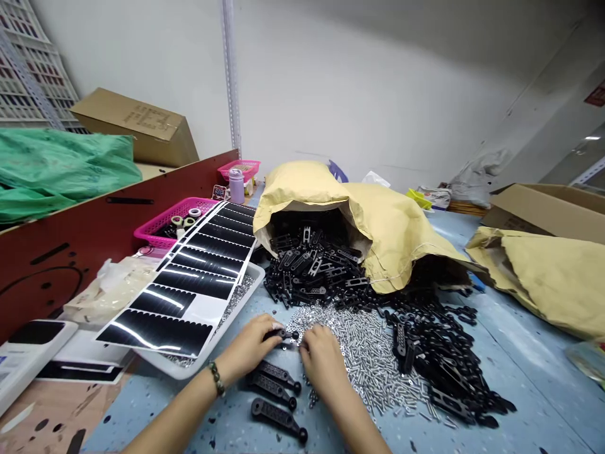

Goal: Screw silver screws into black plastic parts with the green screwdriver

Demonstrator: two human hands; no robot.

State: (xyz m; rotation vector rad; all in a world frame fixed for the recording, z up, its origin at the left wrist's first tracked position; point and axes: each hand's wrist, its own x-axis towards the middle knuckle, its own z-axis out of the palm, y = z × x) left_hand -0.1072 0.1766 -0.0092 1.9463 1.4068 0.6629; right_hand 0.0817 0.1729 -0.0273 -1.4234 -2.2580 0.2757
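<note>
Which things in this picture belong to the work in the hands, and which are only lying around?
Seemingly in use:
black part, held by the left hand
silver screws, beside the right hand
three black pieces in a row

Seemingly just lying about:
purple bottle
nearer pink basket
cardboard box, upper left

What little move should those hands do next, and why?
Maybe bring the right hand to the end of the black part: the left hand pinches that part, and the right hand is close by, beside the silver screws. I can't see whether the right hand holds anything.
</note>
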